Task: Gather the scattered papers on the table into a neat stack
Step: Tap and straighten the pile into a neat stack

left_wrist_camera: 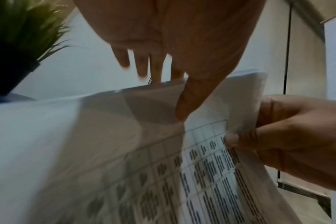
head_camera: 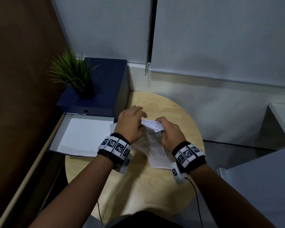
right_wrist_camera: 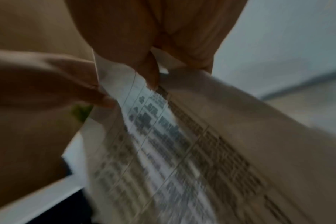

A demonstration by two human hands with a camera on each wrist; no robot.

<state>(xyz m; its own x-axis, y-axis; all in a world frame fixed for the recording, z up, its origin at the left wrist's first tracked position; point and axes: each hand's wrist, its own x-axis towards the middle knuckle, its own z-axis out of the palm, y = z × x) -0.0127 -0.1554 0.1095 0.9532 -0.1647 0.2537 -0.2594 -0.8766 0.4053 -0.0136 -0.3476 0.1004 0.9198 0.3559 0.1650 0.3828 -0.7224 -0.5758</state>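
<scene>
A bundle of printed papers (head_camera: 156, 148) with table grids is lifted at its far end over the round wooden table (head_camera: 138, 186), and its near end rests on the tabletop. My left hand (head_camera: 135, 119) holds the far left corner. Its thumb lies on the printed face and its fingers (left_wrist_camera: 155, 68) reach behind the top edge in the left wrist view. My right hand (head_camera: 161, 127) pinches the far right edge between thumb and fingers (right_wrist_camera: 153, 75). The papers (left_wrist_camera: 211, 174) (right_wrist_camera: 182, 151) bend between both hands. Another white sheet edge (head_camera: 113, 127) shows under my left wrist.
A dark blue box (head_camera: 105, 83) stands at the table's back left with a potted plant (head_camera: 72, 73) on top. Its open white drawer (head_camera: 82, 134) lies beside my left hand. A blind chain (head_camera: 149, 38) hangs behind. White furniture (head_camera: 283, 122) stands to the right.
</scene>
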